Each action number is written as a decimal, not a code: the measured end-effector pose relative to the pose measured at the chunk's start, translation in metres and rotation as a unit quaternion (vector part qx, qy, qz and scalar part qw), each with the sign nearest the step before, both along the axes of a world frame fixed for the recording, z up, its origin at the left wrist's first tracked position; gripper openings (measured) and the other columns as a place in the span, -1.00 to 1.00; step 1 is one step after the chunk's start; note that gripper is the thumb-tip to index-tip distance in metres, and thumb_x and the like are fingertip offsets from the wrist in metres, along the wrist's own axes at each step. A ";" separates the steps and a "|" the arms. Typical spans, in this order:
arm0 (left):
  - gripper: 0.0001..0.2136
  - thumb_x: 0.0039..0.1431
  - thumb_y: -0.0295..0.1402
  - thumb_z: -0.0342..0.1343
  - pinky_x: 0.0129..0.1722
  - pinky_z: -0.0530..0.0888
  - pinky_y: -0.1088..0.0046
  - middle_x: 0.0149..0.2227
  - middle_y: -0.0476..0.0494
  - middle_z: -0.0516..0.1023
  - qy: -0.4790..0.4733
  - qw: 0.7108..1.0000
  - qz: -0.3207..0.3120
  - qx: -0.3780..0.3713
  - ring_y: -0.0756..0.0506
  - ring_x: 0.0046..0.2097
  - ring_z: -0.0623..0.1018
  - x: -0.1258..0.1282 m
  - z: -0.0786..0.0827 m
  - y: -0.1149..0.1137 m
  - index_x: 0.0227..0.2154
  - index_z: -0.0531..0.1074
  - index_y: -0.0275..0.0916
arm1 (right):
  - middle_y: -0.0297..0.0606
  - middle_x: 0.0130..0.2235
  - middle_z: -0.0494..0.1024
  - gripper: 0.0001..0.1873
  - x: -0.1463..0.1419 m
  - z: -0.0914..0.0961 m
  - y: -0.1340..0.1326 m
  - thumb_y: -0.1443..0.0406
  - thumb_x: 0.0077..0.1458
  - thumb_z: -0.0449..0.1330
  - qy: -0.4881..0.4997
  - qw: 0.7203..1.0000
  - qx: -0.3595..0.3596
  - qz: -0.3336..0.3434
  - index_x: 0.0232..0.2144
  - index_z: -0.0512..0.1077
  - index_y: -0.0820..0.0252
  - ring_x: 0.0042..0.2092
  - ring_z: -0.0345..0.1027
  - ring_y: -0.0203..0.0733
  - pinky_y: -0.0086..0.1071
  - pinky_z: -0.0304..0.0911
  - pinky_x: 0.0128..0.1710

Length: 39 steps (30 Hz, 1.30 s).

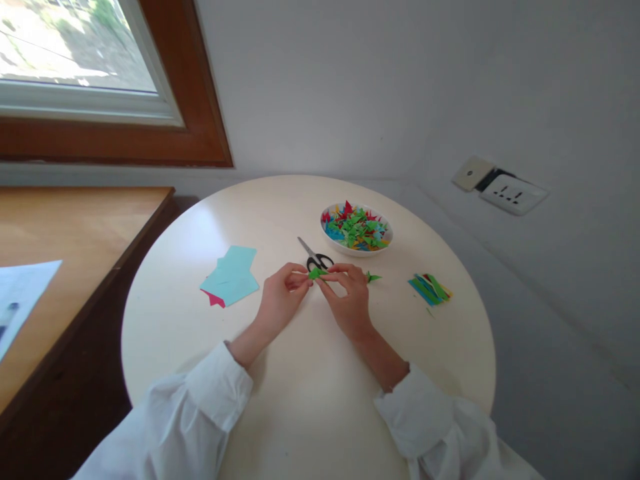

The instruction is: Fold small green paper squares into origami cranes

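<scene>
A small folded piece of green paper (316, 273) is pinched between both hands above the middle of the round table. My left hand (284, 292) grips its left side with thumb and fingers. On its right side, my right hand (350, 297) holds it the same way. Just beyond the fingers lie black-handled scissors (314, 255), blades pointing away to the left. A green folded paper crane (373, 277) rests on the table right beside my right hand. Behind it stands a white bowl (357, 252) full of small folded paper cranes in green, red, blue and yellow.
Light blue paper sheets (233, 277) with a pink one beneath lie at the left of the white round table (310, 413). Coloured paper strips (431, 289) are piled at the right. A wooden desk (75, 227) adjoins on the left; a wall socket (513, 193) is at right.
</scene>
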<state>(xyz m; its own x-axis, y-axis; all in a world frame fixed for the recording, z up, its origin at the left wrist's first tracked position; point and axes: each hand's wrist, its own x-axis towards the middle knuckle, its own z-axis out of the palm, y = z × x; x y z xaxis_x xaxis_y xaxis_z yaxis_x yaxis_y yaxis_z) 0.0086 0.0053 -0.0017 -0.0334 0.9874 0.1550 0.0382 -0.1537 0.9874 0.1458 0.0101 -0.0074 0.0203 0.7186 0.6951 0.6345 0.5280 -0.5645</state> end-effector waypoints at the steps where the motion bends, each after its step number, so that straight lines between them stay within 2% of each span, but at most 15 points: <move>1: -0.83 -0.09 -0.35 0.18 -0.32 0.49 0.39 -0.46 -0.11 0.59 -0.012 1.000 -0.006 -0.005 -0.10 -0.35 0.59 0.000 0.000 0.000 -0.40 0.35 -0.25 | -0.29 -0.35 0.48 -0.94 0.000 0.000 0.000 0.29 -0.02 0.22 -0.008 1.000 0.005 0.000 -0.51 0.47 0.09 -0.26 0.33 -0.18 -0.22 0.13 -0.17; 7: -0.75 -0.17 -0.26 0.25 -0.36 0.48 0.40 -0.52 -0.08 0.59 -0.061 0.997 -0.018 -0.047 -0.10 -0.39 0.58 0.004 0.003 -0.001 -0.43 0.36 -0.26 | -0.31 -0.35 0.52 -0.93 0.002 -0.002 0.001 0.34 -0.01 0.20 -0.045 0.998 0.033 0.003 -0.48 0.48 0.07 -0.26 0.35 -0.18 -0.23 0.11 -0.19; 13: -0.69 -0.24 -0.25 0.29 -0.26 0.49 0.35 -0.55 -0.05 0.57 -0.132 0.988 -0.027 -0.075 -0.07 -0.39 0.57 0.005 0.005 0.000 -0.44 0.35 -0.27 | -0.32 -0.35 0.54 -0.86 0.002 -0.003 0.001 0.40 0.01 0.17 -0.070 0.996 0.052 0.019 -0.43 0.49 0.06 -0.25 0.35 -0.18 -0.24 0.10 -0.19; 27: -0.73 -0.17 -0.28 0.25 -0.30 0.48 0.39 -0.51 -0.09 0.58 -0.094 0.994 -0.019 -0.048 -0.09 -0.37 0.58 0.002 0.005 0.001 -0.41 0.37 -0.29 | -0.30 -0.31 0.55 -0.86 0.002 -0.002 0.001 0.37 0.07 0.14 -0.139 0.986 0.088 0.019 -0.36 0.49 0.09 -0.22 0.31 -0.20 -0.28 0.06 -0.20; 34: -0.75 -0.14 -0.28 0.24 -0.25 0.47 0.38 -0.54 -0.04 0.56 -0.107 0.993 -0.017 -0.052 -0.05 -0.39 0.57 0.002 0.005 0.000 -0.42 0.37 -0.29 | -0.29 -0.28 0.54 -0.85 0.001 -0.002 0.000 0.37 0.09 0.14 -0.161 0.983 0.086 0.010 -0.31 0.49 0.09 -0.21 0.30 -0.20 -0.28 0.06 -0.20; 39: -0.73 -0.18 -0.28 0.26 -0.35 0.46 0.45 -0.50 -0.08 0.58 -0.095 0.994 -0.022 -0.043 -0.07 -0.38 0.57 0.003 0.005 0.001 -0.42 0.36 -0.28 | -0.28 -0.28 0.54 -0.84 -0.001 -0.002 -0.001 0.38 0.09 0.13 -0.176 0.980 0.091 -0.004 -0.29 0.48 0.09 -0.20 0.28 -0.19 -0.28 0.06 -0.21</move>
